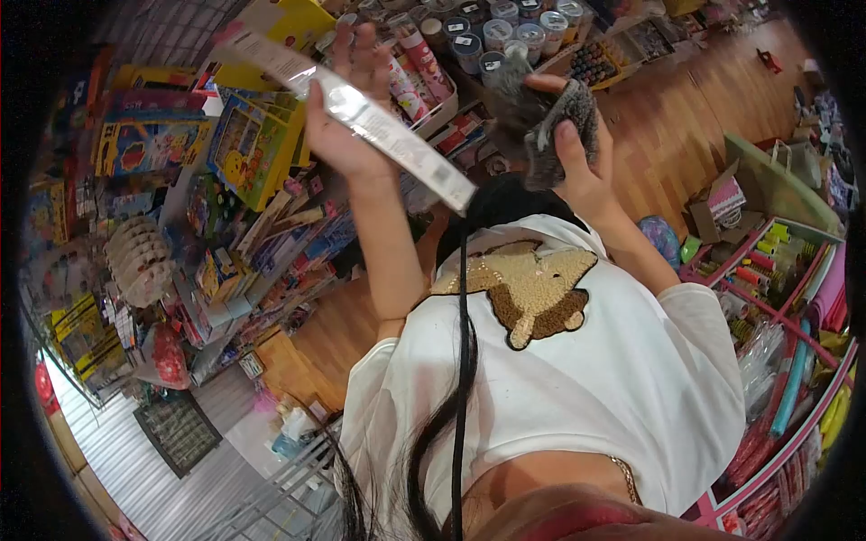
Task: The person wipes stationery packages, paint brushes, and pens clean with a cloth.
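My left hand [347, 135] holds a long flat plastic-wrapped package [379, 126], slanting down to the right across the palm. It is narrow and whitish, with small print and what looks like a barcode near its lower end. The thumb is at its near edge, and the blurred fingers show beyond it. My right hand [586, 167] grips a crumpled dark grey cloth [564, 126], its fingers partly hidden by the folds. The cloth is apart from the package.
Shelves on the left carry boxed goods, including a yellow box [257, 149]. Several lidded tubs [496, 34] and pink patterned tubes [419, 54] stand ahead. At right is a pink-edged rack [758, 307] beside a cardboard box [713, 216] on the wooden floor [667, 126].
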Motion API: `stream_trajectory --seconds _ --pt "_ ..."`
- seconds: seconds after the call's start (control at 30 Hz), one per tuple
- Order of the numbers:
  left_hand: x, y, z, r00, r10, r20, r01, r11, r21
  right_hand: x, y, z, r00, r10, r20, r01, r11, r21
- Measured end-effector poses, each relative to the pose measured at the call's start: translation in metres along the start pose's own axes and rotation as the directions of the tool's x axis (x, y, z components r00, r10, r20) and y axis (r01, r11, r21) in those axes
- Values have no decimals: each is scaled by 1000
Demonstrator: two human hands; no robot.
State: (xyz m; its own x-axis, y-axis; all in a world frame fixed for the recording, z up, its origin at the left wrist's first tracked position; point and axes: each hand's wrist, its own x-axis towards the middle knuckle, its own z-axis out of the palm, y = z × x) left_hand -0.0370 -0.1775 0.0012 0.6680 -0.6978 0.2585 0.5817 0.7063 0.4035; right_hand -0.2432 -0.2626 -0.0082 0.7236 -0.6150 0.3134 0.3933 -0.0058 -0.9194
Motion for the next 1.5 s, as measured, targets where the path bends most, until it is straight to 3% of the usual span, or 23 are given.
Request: stream_trajectory --seconds 0.03,0.07,0.1,0.13,0.17,0.2,0.3,0.37,0.43,0.5,0.53,0.63,0.67,0.73,0.8,0.9,1.0,1.07,1.1,1.23,1.3,1.4,1.5 --pt "-3 -10 12 1000 -8 -20 7 999 -39 6 4 9 993 -95 75 95 995 4" --pt "-5 -22 26 999 30 -37 -23 981 194 11 7 20 971 -190 148 190 982 14" --pt "-7 -30 36 997 69 -44 -45 908 417 11 10 31 947 -210 243 253 954 -159" --pt "-5 -36 25 974 -62 219 64 998 -4 11 13 42 914 -229 336 337 888 -311" --pt "-3 -42 14 865 -65 497 281 883 -375 11 23 52 888 -284 362 440 756 -485" --pt "-10 -44 23 999 -35 -21 36 999 28 17 24 57 892 -334 304 446 756 -479" --pt "-22 -61 1 995 -83 60 62 955 291 44 24 63 895 -419 149 438 770 -463" --pt "-50 -62 20 999 -27 -33 38 916 400 70 23 61 904 -422 72 405 789 -461" --pt "-54 -64 28 985 -33 -169 76 965 251 77 23 61 925 -365 102 373 826 -424" --pt "-46 -56 10 996 18 92 -48 939 341 72 25 63 911 -361 201 413 798 -439" --pt "-41 -53 6 1000 9 17 -12 984 176 63 27 67 910 -338 239 411 803 -432" --pt "-15 -25 16 973 -5 -230 80 944 321 33 36 70 933 -145 330 243 928 -281" --pt "-11 -24 3 983 108 -147 -40 913 405 24 38 72 933 -155 326 256 921 -294" --pt "-14 -29 10 983 28 -181 41 929 368 15 39 75 932 -180 314 284 902 -326" --pt "-28 -34 24 975 -41 -220 135 890 435 34 40 74 936 -282 211 339 885 -321" --pt "-44 -50 25 990 -64 -127 108 918 382 79 33 69 919 -387 79 394 883 -254" --pt "-67 -61 37 996 -10 -88 65 758 649 105 21 68 941 -338 23 339 936 -99" --pt "-69 -63 19 984 79 -158 43 761 647 105 19 72 950 -307 45 310 949 -55" --pt "-60 -57 21 985 88 -146 23 782 623 99 28 74 933 -345 103 357 924 -139" --pt "-28 -25 26 999 18 -34 -2 905 426 45 45 86 956 -220 194 238 968 -75" --pt "-28 -24 27 998 51 -20 -32 836 547 42 46 84 951 -254 175 273 957 -96" --pt "-44 -37 36 990 130 -60 -56 738 672 71 39 80 935 -353 36 354 925 -134" --pt "-59 -50 40 993 29 -115 58 730 681 101 20 78 859 -502 -103 474 855 -209"
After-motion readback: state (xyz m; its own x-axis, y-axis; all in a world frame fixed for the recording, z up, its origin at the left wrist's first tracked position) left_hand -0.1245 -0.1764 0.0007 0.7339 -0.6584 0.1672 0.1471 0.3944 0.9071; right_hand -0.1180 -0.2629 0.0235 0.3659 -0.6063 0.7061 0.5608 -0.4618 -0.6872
